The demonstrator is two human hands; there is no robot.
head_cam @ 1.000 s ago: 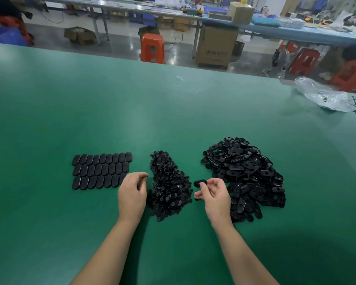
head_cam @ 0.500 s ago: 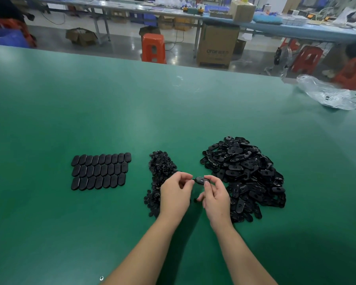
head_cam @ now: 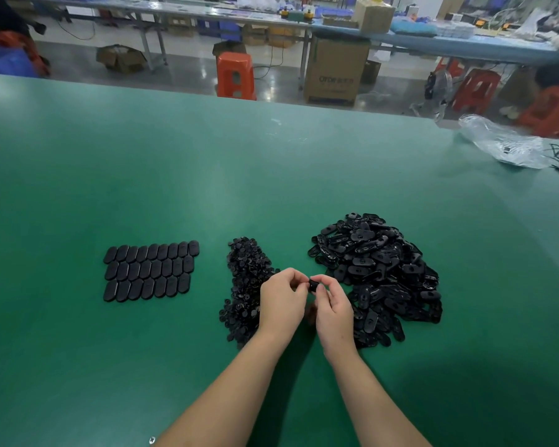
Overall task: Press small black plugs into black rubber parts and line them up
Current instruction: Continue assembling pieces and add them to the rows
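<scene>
Both my hands are pinched on one black rubber part (head_cam: 313, 284) at lower centre: left hand (head_cam: 283, 298) and right hand (head_cam: 331, 306) meet fingertip to fingertip. Can't tell if the plug is seated; it's hidden in my grip. If I press crooked it could pop out and vanish into the plug pile (head_cam: 246, 285) just behind — or the parts heap (head_cam: 378, 272) right of it. Finished rows (head_cam: 150, 271) sit left on the table (head_cam: 207, 172) — a sloppy drop would knock them askew.

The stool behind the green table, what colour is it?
Orange-red stool, clearest in the head view.
</scene>
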